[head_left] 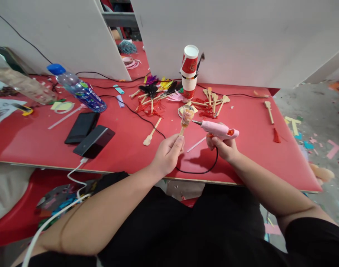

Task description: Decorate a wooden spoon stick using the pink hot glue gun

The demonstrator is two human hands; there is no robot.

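Observation:
My left hand [170,152] pinches the thin handle of a small wooden stick with a patterned, coloured head [187,115], holding it upright above the table. Around the grip of a pink glue gun [218,128] my right hand [223,146] is closed. The gun's metal nozzle points left, close beside the stick's head; I cannot tell if they touch. A black cord loops down from the gun over the table. Under it lies a pale glue stick [196,144]. A plain wooden stick with a shaped head [148,139] rests left of my left hand.
Stacked paper cups [189,70] stand at the back, between feathered sticks [151,92] and several plain wooden sticks [214,98]. Leftward are two dark phone-like devices [84,128], a blue-capped bottle [77,89] and a yellow cutter [26,109]. A red tassel [276,136] lies near the right edge.

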